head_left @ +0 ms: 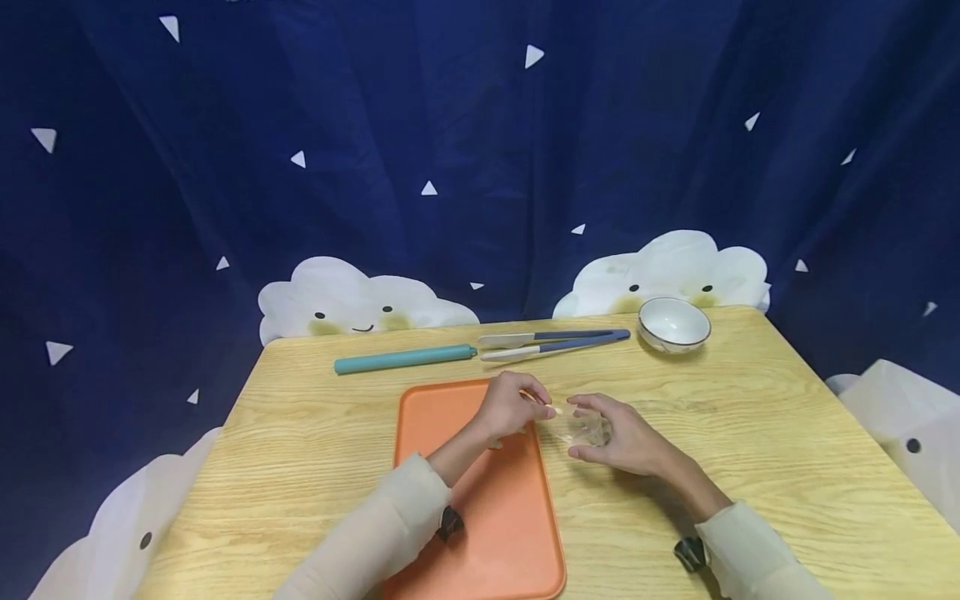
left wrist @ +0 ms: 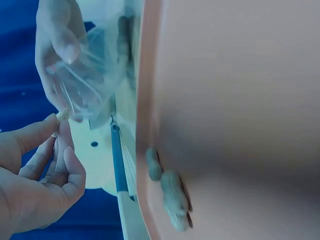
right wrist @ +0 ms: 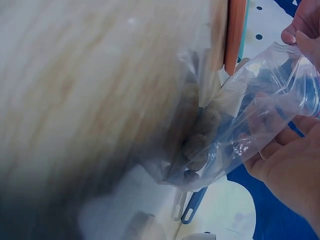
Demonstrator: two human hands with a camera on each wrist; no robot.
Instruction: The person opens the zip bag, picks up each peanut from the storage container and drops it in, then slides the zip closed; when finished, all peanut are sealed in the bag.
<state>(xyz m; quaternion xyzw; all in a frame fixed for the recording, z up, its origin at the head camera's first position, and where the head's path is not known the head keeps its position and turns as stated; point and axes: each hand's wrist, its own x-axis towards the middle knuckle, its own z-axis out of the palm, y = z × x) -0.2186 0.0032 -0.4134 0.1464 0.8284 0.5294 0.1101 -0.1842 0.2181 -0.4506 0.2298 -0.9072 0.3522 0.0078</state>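
Observation:
My left hand (head_left: 512, 407) pinches a peanut (left wrist: 62, 117) between thumb and fingertips, right at the mouth of a clear plastic bag (right wrist: 260, 95). The right hand (head_left: 626, 435) grips that bag near its opening, fingers curled around the thin plastic. Several peanuts (right wrist: 197, 149) lie in the bag's lower end, which hangs close over the table. On the orange tray (head_left: 510, 533), beneath the left forearm, two more peanuts (left wrist: 175, 200) lie near the rim, partly hidden by the left hand in the head view.
Behind the tray, a teal stick-shaped item (head_left: 405, 359) and blue-and-white tongs (head_left: 577, 340) lie along the table's back edge. A white bowl (head_left: 674, 325) stands at the back right. A dark blue curtain (head_left: 420, 108) with cloud prints hangs behind the wooden table (head_left: 300, 433).

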